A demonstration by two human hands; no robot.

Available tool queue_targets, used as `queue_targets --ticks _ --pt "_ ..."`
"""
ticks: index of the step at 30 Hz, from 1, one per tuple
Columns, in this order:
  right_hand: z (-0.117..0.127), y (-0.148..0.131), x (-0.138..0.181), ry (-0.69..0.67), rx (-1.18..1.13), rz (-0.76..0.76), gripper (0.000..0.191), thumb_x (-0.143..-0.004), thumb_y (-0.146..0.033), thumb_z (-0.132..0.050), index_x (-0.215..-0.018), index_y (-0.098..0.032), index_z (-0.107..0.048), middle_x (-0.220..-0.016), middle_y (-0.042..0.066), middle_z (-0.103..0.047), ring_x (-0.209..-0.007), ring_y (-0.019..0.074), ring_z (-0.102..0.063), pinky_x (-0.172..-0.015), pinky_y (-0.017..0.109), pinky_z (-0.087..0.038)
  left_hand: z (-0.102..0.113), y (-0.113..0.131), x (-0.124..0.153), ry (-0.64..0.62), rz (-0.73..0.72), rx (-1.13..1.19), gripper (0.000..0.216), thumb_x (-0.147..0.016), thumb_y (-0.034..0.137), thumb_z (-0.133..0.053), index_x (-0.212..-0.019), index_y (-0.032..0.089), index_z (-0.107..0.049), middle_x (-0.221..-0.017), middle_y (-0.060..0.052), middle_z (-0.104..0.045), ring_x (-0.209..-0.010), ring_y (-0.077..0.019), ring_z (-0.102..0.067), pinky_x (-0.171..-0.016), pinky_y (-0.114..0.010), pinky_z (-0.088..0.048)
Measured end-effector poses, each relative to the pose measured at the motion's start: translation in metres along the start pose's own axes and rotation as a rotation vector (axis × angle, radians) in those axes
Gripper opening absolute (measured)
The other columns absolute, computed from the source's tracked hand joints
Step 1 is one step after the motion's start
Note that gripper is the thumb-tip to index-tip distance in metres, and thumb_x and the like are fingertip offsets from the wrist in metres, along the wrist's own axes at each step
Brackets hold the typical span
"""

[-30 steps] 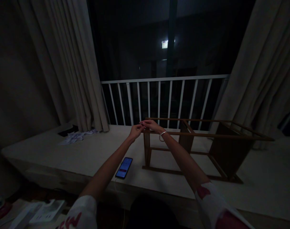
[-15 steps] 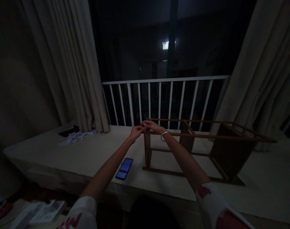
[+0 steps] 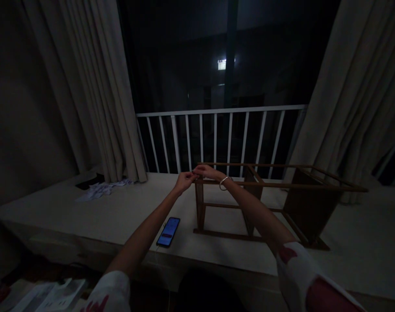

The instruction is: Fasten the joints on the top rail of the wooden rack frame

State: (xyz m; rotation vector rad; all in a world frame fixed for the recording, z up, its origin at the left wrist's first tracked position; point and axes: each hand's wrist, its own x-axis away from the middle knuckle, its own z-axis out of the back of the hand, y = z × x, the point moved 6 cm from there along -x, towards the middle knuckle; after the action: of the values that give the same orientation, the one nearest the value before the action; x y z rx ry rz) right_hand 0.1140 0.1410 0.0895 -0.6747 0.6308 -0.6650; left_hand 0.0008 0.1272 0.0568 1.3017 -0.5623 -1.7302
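A brown shelf frame (image 3: 230,234) lies on its side across the pale window ledge (image 3: 125,216). At its near left upper corner, my left hand (image 3: 185,180) and my right hand (image 3: 207,172) meet with fingers pinched together. What sits between the fingertips is too small and dark to make out. My right hand, with a bangle on its wrist, is over the end of the frame's top rail. Below my left forearm a phone (image 3: 168,232) with a lit screen rests on the ledge, a thin cable running from it.
White railings (image 3: 215,143) stand before a dark window. Curtains (image 3: 119,108) hang at both sides. Crumpled white scraps (image 3: 101,190) lie on the ledge at left. A white power strip (image 3: 61,297) is at the lower left.
The view has shifted slightly. Both hands stay together at the frame's corner, their fingers a little changed in pose; my right elbow has moved outward to the right.
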Motion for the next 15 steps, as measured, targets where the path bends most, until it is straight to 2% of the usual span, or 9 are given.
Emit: queue_targets --ticks 2,4,7,11,15 --pt "0.007 -0.013 0.0 0.001 0.343 -0.015 0.036 -0.079 -0.041 -0.041 -0.085 -0.011 -0.061 -0.076 0.007 -0.062 -0.071 0.0148 -0.055 -0.062 0.023 -0.039 -0.001 -0.005 0.0 0.0 0.034 0.033 0.033 -0.061 0.044 -0.058 -0.061 0.011 -0.06 -0.058 -0.002 -0.056 -0.058 -0.0114 -0.048 -0.056 -0.022 -0.034" --pt "0.012 -0.031 -0.001 0.024 0.694 0.006 0.035 -0.078 -0.042 -0.042 -0.08 -0.014 -0.063 -0.08 0.009 -0.063 -0.078 0.0195 -0.056 -0.066 0.027 -0.039 -0.003 -0.011 0.0 0.005 0.057 0.07 0.032 -0.06 0.043 -0.059 -0.062 0.011 -0.06 -0.059 -0.002 -0.057 -0.058 -0.0117 -0.048 -0.056 -0.023 -0.035" --pt "0.007 -0.052 -0.005 -0.045 1.017 0.011 0.037 -0.076 -0.042 -0.043 -0.082 -0.013 -0.064 -0.089 0.016 -0.062 -0.084 0.0255 -0.057 -0.071 0.033 -0.038 -0.004 -0.017 0.0 0.013 0.068 0.101 0.031 -0.06 0.041 -0.059 -0.065 0.011 -0.062 -0.062 -0.002 -0.059 -0.061 -0.0125 -0.05 -0.058 -0.023 -0.036" --pt "-0.004 -0.062 -0.011 -0.085 1.125 0.017 0.037 -0.073 -0.043 -0.047 -0.083 -0.011 -0.065 -0.093 0.019 -0.06 -0.088 0.0296 -0.056 -0.072 0.038 -0.039 -0.002 -0.018 0.004 0.021 0.081 0.128 0.029 -0.06 0.04 -0.059 -0.066 0.012 -0.063 -0.066 -0.003 -0.061 -0.067 -0.0145 -0.052 -0.062 -0.025 -0.038" --pt "-0.002 -0.056 -0.012 -0.087 1.039 -0.04 0.033 -0.073 -0.039 -0.048 -0.083 -0.012 -0.065 -0.093 0.019 -0.061 -0.088 0.0285 -0.057 -0.073 0.038 -0.039 -0.002 -0.016 0.015 0.012 0.05 0.218 0.029 -0.061 0.039 -0.059 -0.072 0.013 -0.064 -0.077 -0.005 -0.063 -0.077 -0.0158 -0.054 -0.071 -0.026 -0.038"
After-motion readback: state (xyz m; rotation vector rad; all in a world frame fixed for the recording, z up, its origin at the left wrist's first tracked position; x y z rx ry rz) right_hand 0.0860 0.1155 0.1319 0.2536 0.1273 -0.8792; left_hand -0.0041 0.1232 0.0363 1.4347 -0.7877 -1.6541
